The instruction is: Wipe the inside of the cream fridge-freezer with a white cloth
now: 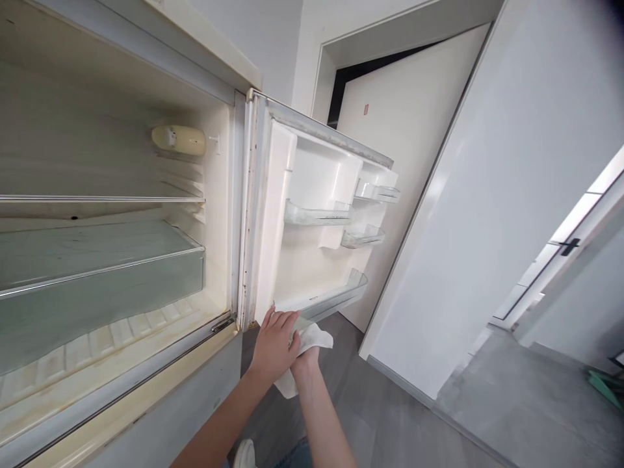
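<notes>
An open refrigerator door [312, 260] hangs in front of me, with clear plastic bins on its inner side. At its lower hinge-side corner, my left hand [276, 344] has its fingers curled over the bottom edge, beside the lowest door bin [336, 299]. Just right of it and partly under it, my right hand [306, 364] grips a white cloth [314, 338], possibly a paper towel. The cloth bunches above the right hand and hangs out below between my wrists. Most of the right hand's fingers are hidden by the cloth and the left hand.
Left of the door is the refrigerator compartment [217, 214], with a glass shelf [107, 199], a clear drawer [121, 286] and brownish stains along its lower lip. Behind the door stands a white room door [414, 110], ajar. A shoe [244, 454] shows on the grey floor [361, 396].
</notes>
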A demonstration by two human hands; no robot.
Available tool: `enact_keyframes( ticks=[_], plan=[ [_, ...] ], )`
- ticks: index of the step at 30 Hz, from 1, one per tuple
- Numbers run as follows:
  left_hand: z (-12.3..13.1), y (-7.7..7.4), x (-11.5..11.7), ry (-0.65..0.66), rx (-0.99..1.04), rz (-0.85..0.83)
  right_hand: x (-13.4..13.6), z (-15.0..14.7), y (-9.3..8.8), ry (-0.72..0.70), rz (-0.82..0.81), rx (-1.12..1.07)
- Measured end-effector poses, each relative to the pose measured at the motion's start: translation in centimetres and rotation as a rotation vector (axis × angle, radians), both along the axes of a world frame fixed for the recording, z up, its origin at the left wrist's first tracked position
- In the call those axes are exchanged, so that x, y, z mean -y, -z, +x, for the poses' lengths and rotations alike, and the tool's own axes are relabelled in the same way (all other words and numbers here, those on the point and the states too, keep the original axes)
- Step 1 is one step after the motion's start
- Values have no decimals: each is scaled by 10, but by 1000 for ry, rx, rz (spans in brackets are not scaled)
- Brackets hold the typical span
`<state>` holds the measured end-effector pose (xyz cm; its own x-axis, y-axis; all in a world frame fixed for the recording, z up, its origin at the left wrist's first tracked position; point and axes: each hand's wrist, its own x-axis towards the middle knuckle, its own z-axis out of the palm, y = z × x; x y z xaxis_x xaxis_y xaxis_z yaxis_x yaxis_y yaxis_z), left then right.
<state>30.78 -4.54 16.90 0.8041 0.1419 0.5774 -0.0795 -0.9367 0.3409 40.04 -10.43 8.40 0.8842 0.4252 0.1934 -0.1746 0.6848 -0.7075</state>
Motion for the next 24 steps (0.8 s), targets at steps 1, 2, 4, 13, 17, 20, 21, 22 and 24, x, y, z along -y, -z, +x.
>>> enact_keyframes(
  ticks=[1, 2, 4, 13, 17, 20, 21, 22, 24],
  plan=[
    [-1, 1, -2, 7, 3, 5, 3, 1, -3, -24, 9, -38],
    [-3, 2, -3, 13, 8, 12, 6, 1, -7, -51, 20, -78],
    [-5, 6, -7, 22, 36, 29, 12, 0, -16, -111, 37, -151],
    [-23, 16, -22, 46, 153, 99, 68, 15, -47, 55, 50, -143],
    [-31, 16, -26, 64, 191, 108, 105, 30, -55, 190, -12, -164],
    [-36, 16, -30, 82, 208, 104, 133, 43, -58, 269, -51, -141],
    [-37, 17, -30, 87, 210, 98, 142, 48, -59, 294, -60, -125],
    [-38, 18, -31, 92, 211, 90, 150, 53, -59, 322, -65, -105],
    [-39, 20, -32, 95, 209, 71, 166, 64, -59, 391, -80, -59]
  ],
)
